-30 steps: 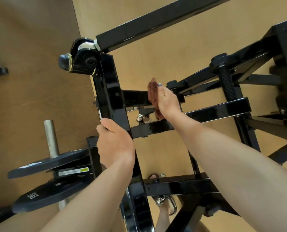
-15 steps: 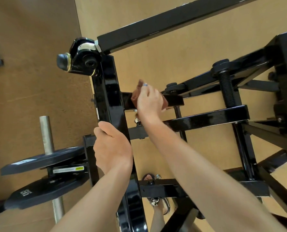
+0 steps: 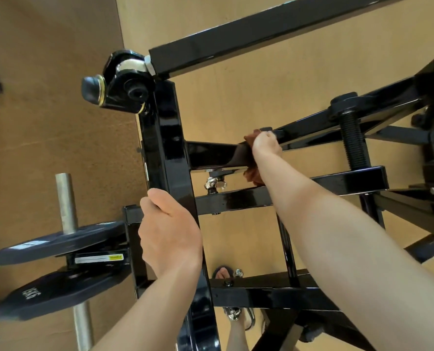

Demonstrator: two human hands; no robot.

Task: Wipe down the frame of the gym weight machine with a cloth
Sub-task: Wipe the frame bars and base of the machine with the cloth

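The black frame (image 3: 167, 158) of the weight machine is seen from above, its glossy upright post running down the middle of the view over a tan floor (image 3: 236, 79). A reddish-brown cloth (image 3: 253, 176) is wrapped over the short crossbar (image 3: 210, 154) that juts rightward from the post, and it is pressed there by the right hand (image 3: 266, 144), whose grip is curled down over cloth and bar together; cloth edges are seen poking out above the knuckles and hanging below the bar beside the wrist. The post itself is clasped lower down by the left hand (image 3: 169, 234), fingers wrapped round its left edge and the thumb laid along the front, so that grip is clamped on the frame. Just below the crossbar, a shiny nut (image 3: 212, 184) is seen, and beneath it a second, longer bar (image 3: 299, 191) is crossed by the right forearm. To the left, two dark weight plates (image 3: 58, 241) are stacked on a bare metal peg (image 3: 66, 201). At the upper right a threaded black bolt (image 3: 354, 145) is set upright through the frame. A sandalled foot (image 3: 222, 273) is glimpsed on the floor between the lower bars.
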